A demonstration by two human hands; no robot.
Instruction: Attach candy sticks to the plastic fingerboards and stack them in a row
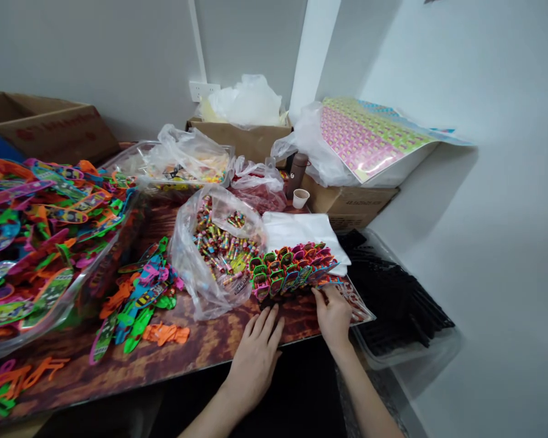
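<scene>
this looks like a small toy workshop or packing room, in a corner between plain walls. a brown-mottled table carries a clear tub heaped with bright plastic skateboards, more little skateboards stood in tight rows and a plastic bag of small coloured pieces; cardboard boxes and a bin of black parts crowd around.

We looked out from head height, forward and down, in wide view. Left hand and right hand sat close, below centre; tabletop ran past left edge; wall bounded right side.
</scene>
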